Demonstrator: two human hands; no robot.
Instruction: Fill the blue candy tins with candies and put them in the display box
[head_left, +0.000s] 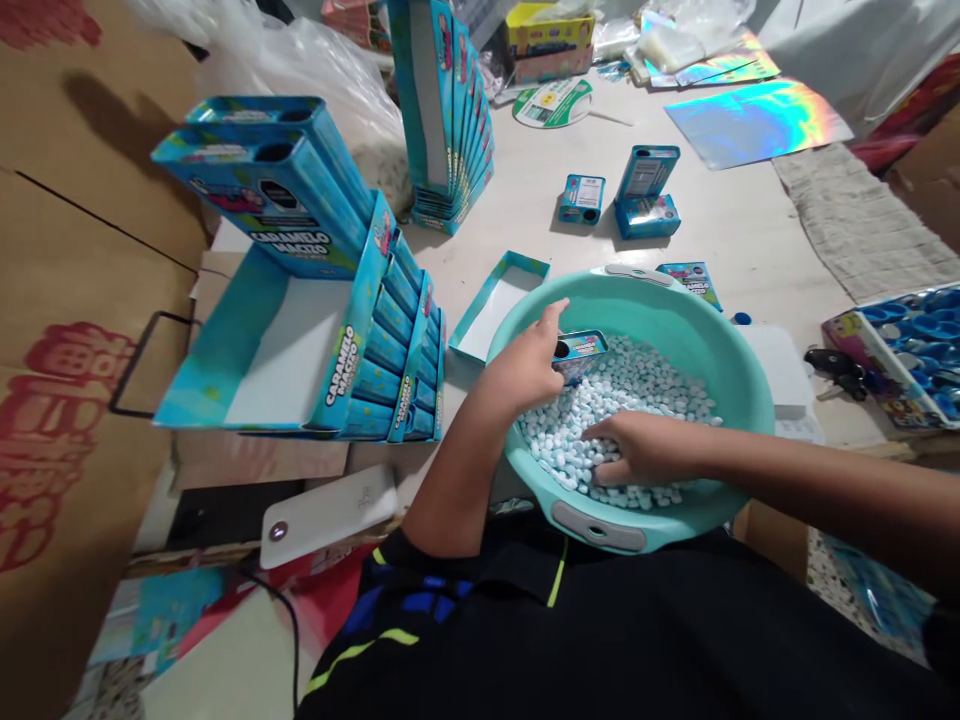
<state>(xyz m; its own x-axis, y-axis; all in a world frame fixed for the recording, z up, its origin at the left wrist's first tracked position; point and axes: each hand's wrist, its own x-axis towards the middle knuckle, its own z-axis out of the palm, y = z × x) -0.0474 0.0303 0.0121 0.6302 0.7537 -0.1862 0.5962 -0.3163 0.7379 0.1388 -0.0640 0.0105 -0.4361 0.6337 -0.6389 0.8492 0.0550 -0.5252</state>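
One box in left hand

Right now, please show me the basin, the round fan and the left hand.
Basin (pixel 729 385): head view, inner wall at right.
Round fan (pixel 550 102): head view, middle of its face.
Left hand (pixel 527 370): head view, back of the hand.

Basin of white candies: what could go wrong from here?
Candies may spill if the right hand scoops past the small box in the left hand. The basin, close against the body, could get nudged. The tall boxes beside the left arm might topple if bumped.
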